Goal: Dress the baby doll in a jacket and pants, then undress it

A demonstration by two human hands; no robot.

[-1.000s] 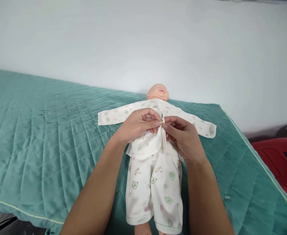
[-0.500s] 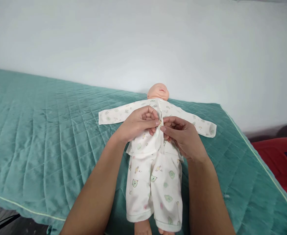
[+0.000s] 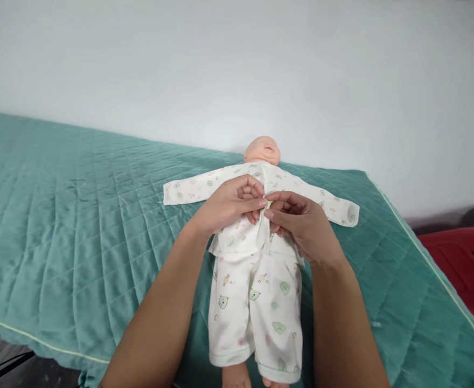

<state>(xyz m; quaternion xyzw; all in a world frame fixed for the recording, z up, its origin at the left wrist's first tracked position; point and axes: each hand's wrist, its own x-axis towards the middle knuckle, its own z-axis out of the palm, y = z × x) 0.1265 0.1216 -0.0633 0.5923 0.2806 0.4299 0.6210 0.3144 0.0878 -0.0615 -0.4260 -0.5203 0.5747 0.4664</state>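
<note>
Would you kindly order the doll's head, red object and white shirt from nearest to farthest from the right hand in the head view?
1. White shirt: touching the right hand.
2. Doll's head: beyond the white shirt.
3. Red object: at far right.

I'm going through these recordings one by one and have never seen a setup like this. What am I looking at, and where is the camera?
There is no machine here, just one person's bare left hand and right hand. The only view comes from a camera worn on that person's head, looking forward and down. A doll in a patterned shirt and matching trousers lies face up on a green quilted cover, its head toward the wall. Both hands hold the shirt's front edge by the fingertips; whether a button sits there is too small to tell.
</note>
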